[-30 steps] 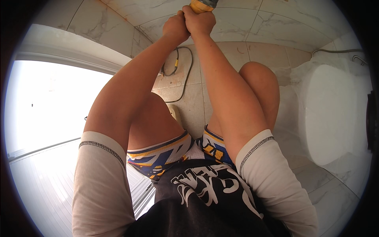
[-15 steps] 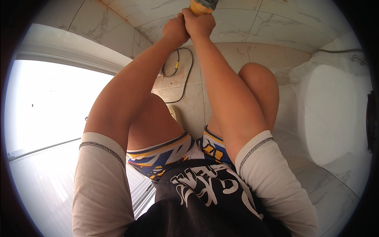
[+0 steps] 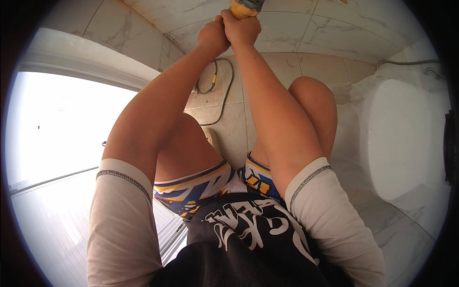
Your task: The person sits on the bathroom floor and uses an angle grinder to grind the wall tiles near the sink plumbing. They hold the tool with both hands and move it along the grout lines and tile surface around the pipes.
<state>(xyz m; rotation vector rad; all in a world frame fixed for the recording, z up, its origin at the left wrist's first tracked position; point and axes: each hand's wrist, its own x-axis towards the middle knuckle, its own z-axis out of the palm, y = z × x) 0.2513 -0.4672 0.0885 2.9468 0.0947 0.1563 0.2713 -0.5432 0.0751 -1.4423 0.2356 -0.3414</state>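
A yellow and dark grey power tool (image 3: 245, 7) is at the top of the view against the marble-patterned wall tiles, cut off by the upper edge, so its exact kind cannot be told. My right hand (image 3: 243, 30) wraps round its yellow body. Pressed up beside it, my left hand (image 3: 213, 36) has its fingers curled closed on the same tool, though its grip is partly hidden. Both arms stretch forward from the lower edge. Below the hands, a dark cable (image 3: 231, 79) with a yellow section loops on the tiled floor.
On the right stands a white toilet (image 3: 399, 138) wrapped in clear plastic, with a grey hose (image 3: 406, 61) behind it. A bright doorway (image 3: 62, 124) with a white frame lies to the left. My bent knees are on either side of the cable.
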